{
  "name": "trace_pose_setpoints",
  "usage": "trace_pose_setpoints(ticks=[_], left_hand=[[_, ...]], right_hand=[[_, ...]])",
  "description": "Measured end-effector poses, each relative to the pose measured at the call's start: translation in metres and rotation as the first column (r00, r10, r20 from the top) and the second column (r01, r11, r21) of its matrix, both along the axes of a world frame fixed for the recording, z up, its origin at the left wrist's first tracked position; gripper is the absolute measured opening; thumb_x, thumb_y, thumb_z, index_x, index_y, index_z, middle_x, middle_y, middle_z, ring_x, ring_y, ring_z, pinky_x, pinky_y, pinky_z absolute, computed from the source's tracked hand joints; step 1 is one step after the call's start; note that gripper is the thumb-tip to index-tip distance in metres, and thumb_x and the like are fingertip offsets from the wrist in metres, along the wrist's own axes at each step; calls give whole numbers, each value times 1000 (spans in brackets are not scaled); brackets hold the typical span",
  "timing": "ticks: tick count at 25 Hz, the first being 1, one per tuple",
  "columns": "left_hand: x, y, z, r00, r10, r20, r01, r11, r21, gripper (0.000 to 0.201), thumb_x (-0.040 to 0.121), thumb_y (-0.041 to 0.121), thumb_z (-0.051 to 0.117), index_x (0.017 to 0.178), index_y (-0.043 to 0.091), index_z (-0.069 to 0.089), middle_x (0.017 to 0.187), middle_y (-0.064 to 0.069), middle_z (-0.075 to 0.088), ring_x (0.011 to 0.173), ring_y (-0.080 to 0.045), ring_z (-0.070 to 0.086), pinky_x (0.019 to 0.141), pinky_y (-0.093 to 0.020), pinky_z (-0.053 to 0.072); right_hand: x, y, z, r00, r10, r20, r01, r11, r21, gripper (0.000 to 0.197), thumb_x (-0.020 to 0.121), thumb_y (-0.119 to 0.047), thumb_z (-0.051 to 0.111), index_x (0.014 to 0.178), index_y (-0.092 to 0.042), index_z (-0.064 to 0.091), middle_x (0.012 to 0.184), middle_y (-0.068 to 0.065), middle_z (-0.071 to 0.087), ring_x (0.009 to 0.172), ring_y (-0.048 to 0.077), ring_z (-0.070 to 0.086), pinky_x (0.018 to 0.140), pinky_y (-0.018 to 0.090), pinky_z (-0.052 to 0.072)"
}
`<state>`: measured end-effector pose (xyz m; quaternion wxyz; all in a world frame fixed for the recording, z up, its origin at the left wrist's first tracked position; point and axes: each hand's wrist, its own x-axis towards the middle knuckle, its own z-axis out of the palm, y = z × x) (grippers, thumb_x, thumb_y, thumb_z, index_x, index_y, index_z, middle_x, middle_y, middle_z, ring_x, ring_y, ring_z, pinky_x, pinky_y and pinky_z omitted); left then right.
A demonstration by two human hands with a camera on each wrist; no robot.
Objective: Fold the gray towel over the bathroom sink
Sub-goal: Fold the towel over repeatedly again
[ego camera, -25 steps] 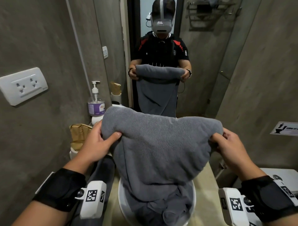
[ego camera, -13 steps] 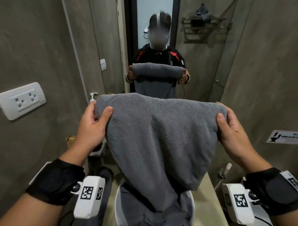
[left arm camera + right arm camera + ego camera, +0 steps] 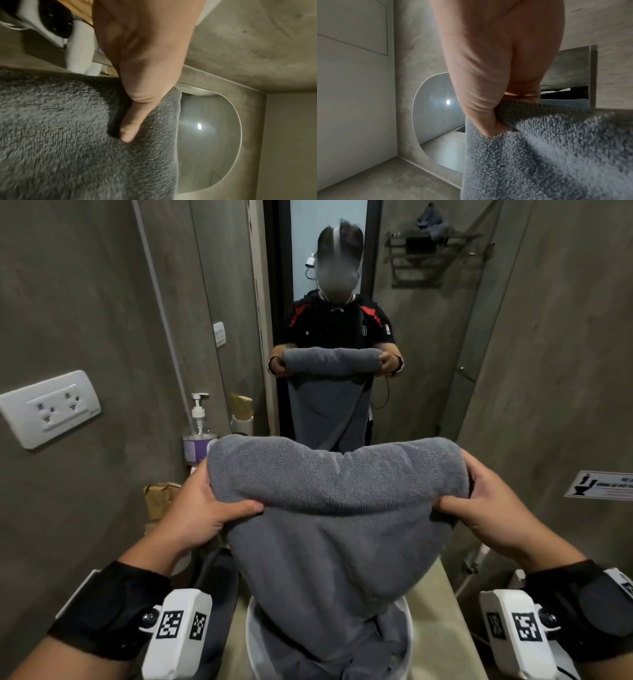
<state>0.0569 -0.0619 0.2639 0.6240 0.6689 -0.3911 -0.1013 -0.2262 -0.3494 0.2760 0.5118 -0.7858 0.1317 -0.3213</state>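
The gray towel (image 3: pixel 335 508) hangs in front of me above the white round sink (image 3: pixel 251 642), its top doubled into a thick fold and its lower end bunched in the basin. My left hand (image 3: pixel 205 508) grips the fold's left end, thumb on the near side. My right hand (image 3: pixel 479 505) grips the right end the same way. In the left wrist view the thumb of my left hand (image 3: pixel 130 127) presses into the towel (image 3: pixel 68 135). In the right wrist view my right hand (image 3: pixel 489 121) pinches the towel (image 3: pixel 539 155) edge.
A mirror (image 3: pixel 329 302) behind the sink reflects me and the towel. A soap pump bottle (image 3: pixel 198 433) and a brown paper bag (image 3: pixel 159 501) stand at the left by the wall. A wall socket (image 3: pixel 51 409) is on the left, a beige counter (image 3: pixel 442 628) on the right.
Both hands have come down from their raised position and turned the top edge of the towel over toward me, so a thick fold now lies between them. My thumbs now press further in under it.
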Motion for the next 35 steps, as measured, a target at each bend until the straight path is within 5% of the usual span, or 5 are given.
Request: trace_pose_setpoints(ticks=[13, 20, 24, 29, 35], left_hand=[[10, 0, -13, 998, 39, -59, -46, 991, -128, 56, 71, 20, 79, 122, 24, 56, 120, 2, 68, 110, -4, 66, 93, -23, 55], [43, -44, 87, 987, 137, 86, -121, 977, -177, 61, 67, 73, 73, 108, 28, 69, 100, 18, 76, 90, 2, 71, 63, -12, 53], [56, -70, 184, 954, 176, 244, -124, 969, -215, 62, 71, 78, 63, 103, 25, 71, 89, 24, 75, 81, 6, 70, 58, -7, 48], [51, -75, 283, 920, 201, 336, -106, 954, -281, 59, 72, 75, 63, 101, 24, 72, 86, 20, 76, 77, 8, 69, 60, -10, 49], [54, -64, 248, 932, 204, 300, -129, 959, -251, 66, 66, 84, 66, 99, 27, 74, 91, 21, 76, 82, 4, 72, 64, -17, 53]], right_hand=[[5, 14, -11, 968, -250, -10, 249, 960, 125, 22, 84, -20, 73, 102, -32, 74, 98, -5, 77, 92, 11, 72, 77, 32, 57], [32, -21, 76, 953, -287, 98, 282, 957, 64, 51, 74, -58, 68, 116, -30, 66, 113, 0, 73, 104, 18, 69, 86, 41, 55], [39, -37, 166, 923, -323, 210, 368, 902, -227, 56, 96, -52, 52, 147, -40, 32, 139, -10, 49, 124, 9, 51, 106, 36, 43], [43, -40, 254, 873, -259, 413, 384, 887, -257, 36, 103, -35, 50, 138, -30, 50, 124, -19, 59, 122, 6, 53, 114, 41, 39], [39, -23, 238, 942, -116, 316, 149, 985, -82, 50, 96, -31, 62, 142, -30, 43, 136, 1, 54, 121, 14, 56, 105, 37, 45]])
